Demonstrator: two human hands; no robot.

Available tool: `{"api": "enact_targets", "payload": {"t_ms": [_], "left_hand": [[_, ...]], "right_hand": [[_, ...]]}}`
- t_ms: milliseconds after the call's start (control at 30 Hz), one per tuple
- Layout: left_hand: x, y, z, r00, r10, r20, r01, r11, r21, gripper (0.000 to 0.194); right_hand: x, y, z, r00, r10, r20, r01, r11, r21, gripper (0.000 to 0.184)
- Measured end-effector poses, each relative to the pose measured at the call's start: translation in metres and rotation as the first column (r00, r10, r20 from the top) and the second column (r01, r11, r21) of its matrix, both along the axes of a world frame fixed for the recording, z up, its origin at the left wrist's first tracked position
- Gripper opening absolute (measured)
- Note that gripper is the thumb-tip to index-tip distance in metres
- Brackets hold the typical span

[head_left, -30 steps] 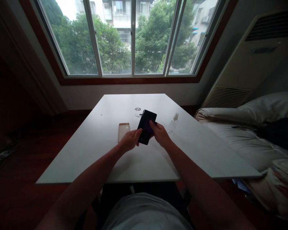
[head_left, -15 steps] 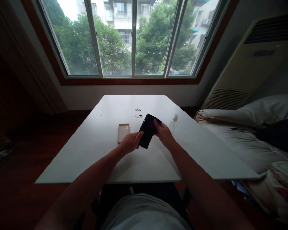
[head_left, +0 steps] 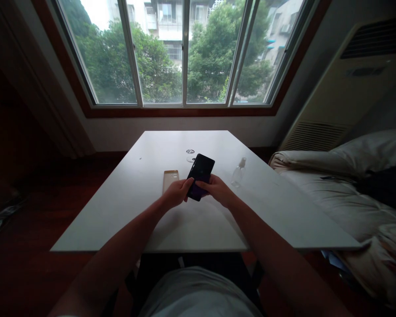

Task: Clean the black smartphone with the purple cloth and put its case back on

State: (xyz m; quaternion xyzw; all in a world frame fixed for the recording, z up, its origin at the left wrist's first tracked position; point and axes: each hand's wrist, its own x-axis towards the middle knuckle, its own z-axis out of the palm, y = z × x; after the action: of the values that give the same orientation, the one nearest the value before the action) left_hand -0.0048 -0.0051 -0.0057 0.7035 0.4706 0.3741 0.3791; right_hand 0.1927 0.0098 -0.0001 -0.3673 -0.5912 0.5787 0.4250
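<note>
A black smartphone (head_left: 203,164) is held tilted above the white table (head_left: 125,207). My left hand (head_left: 176,193) is closed on its left edge, thumb over the front. On the phone's lower half, my right hand (head_left: 218,191) presses a dark purple cloth (head_left: 196,190) with its thumb, the other fingers around the right edge. Just left of the phone lies a pale gold phone case (head_left: 170,177), partly covered by my left hand. To the right, a clear spray bottle (head_left: 239,174) stands upright.
Two small round flat items, one ring-like (head_left: 190,151) and one partly behind the phone (head_left: 189,159), lie toward the far side. A window (head_left: 185,110) is beyond the table. A pale padded sofa (head_left: 320,176) flanks the right side.
My right hand has slid the purple cloth down from the phone's upper part to its lower half. The phone has shifted slightly left and up, uncovering more of the spray bottle.
</note>
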Motion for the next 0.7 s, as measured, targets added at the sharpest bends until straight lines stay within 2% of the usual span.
{"api": "enact_targets", "payload": {"t_ms": [167,433,567,700], "left_hand": [[-0.002,0.000,0.000,0.997,-0.057,-0.054,0.057,0.998,-0.004,0.062],[0.005,-0.005,0.001,0.986,-0.091,-0.137,0.094,0.995,0.014,0.066],[0.005,-0.007,0.002,0.983,-0.098,-0.154,0.100,0.995,0.005,0.064],[0.007,-0.008,0.003,0.981,-0.098,-0.167,0.103,0.995,0.018,0.065]], "right_hand": [[-0.003,0.002,0.002,0.973,-0.178,-0.145,0.182,0.983,0.017,0.053],[0.005,0.016,0.004,0.858,-0.384,-0.342,0.397,0.917,-0.032,0.052],[0.007,0.017,0.007,0.797,-0.394,-0.457,0.437,0.900,-0.014,0.045],[0.014,0.018,0.013,0.762,-0.376,-0.527,0.461,0.886,0.035,0.048]]}}
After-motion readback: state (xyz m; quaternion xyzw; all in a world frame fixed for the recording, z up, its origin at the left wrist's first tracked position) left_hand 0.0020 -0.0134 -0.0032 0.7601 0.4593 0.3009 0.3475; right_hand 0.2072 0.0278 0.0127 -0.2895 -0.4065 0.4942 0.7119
